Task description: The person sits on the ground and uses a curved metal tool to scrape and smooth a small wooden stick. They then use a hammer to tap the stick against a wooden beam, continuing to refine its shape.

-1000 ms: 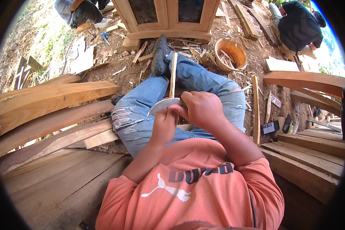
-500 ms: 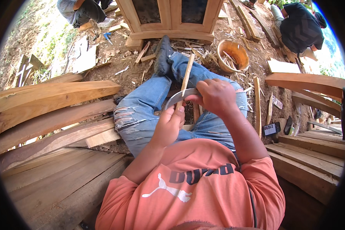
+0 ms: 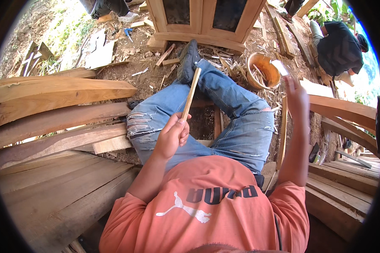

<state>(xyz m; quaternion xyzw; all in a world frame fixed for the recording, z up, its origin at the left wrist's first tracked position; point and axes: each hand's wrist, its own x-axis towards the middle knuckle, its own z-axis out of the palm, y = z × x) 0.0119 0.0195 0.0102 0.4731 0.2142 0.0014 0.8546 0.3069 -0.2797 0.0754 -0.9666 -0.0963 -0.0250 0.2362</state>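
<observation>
I see the left hand [image 3: 173, 134] squeezing a stick [image 3: 191, 95], the right hand [image 3: 297, 90] gripping a knife [image 3: 279, 67], and wood bits [image 3: 259, 76] in a bucket [image 3: 264, 63] left of its fingers.

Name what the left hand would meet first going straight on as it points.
Along the stick, the left hand would likely meet the jeans near the shoe, though depth is unclear.

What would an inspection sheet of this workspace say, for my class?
Surface: brown ground strewn with wood chips.
Job's things: wood strip; knife, blade blurred.
Clutter: planks on both sides; orange bucket holding scraps.
Hands: left hand grips the strip's near end; right hand, raised and blurred, holds the knife.
Cables: thin dark cord on the shirt.
Surroundings: panelled wooden frame ahead; a person at upper left, another at upper right.
</observation>
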